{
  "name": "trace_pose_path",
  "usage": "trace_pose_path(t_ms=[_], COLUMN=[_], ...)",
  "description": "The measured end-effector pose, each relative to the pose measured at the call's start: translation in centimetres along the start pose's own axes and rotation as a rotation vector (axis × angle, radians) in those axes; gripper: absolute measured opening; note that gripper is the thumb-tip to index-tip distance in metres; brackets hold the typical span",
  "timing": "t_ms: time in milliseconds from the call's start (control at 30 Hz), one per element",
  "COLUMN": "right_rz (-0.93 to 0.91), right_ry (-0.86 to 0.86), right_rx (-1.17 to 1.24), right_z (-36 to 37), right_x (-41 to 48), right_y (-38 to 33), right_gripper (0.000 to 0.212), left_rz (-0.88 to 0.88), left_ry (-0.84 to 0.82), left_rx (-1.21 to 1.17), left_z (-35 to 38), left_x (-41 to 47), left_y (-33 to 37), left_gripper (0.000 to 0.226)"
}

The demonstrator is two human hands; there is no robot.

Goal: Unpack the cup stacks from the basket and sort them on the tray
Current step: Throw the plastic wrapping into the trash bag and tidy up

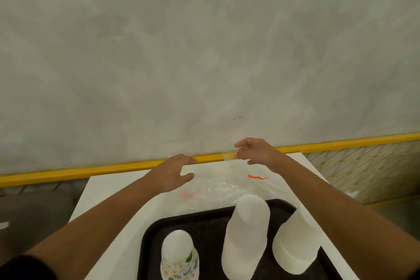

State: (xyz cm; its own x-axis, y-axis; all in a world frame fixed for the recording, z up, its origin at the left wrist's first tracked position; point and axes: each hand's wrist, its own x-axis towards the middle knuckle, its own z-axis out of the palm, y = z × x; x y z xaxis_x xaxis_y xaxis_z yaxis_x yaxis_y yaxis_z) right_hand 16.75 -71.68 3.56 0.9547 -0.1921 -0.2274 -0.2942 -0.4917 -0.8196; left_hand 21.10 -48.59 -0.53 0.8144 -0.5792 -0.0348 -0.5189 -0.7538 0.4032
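Three cup stacks (pixel 246 236) are sitting upside down on the black tray (pixel 204 223). Left hand (pixel 172 173) is hovering half-open above the clear bag (pixel 222 186), holding nothing. Right hand (pixel 256 151) is curling at a clear scrap (pixel 229 156); can't tell if it's gripping.

Black sleeve (pixel 25 268) on left arm (pixel 95 223); forearms bare.

You're standing at a white table (pixel 109 188) in a workshop-like industrial space: bare grey concrete (pixel 204 52), a yellow rail (pixel 68 171), wire mesh (pixel 363 166).
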Motion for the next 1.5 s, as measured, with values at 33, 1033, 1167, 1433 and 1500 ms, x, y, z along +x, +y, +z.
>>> trace_pose_path(t_ms=[33,1033,1167,1433,1500], right_rz=[-0.011,-0.811,-0.984,-0.833,-0.705], right_ry=[-0.032,0.148,0.267,0.466,0.521], right_rx=[-0.150,-0.896,-0.960,-0.501,-0.208], right_z=[0.4,0.6,0.7,2.8,4.4], right_x=[1.2,-3.1,-7.1,-13.6,-15.1], right_y=[1.2,-8.2,-11.7,-15.4,-15.4], right_gripper=[0.040,0.023,0.023,0.043,0.058], left_rz=[-0.005,-0.191,-0.215,-0.195,-0.195], left_ry=[-0.033,0.075,0.115,0.165,0.225], left_rx=[0.026,-0.249,-0.424,-0.850,-0.990], left_z=[0.9,-5.1,-9.2,-13.2,-13.0], left_x=[0.9,-3.4,-7.1,-14.7,-16.4], left_y=[-0.5,-3.3,-2.3,-1.1,-1.4], left_gripper=[0.046,0.084,0.076,0.011,0.009])
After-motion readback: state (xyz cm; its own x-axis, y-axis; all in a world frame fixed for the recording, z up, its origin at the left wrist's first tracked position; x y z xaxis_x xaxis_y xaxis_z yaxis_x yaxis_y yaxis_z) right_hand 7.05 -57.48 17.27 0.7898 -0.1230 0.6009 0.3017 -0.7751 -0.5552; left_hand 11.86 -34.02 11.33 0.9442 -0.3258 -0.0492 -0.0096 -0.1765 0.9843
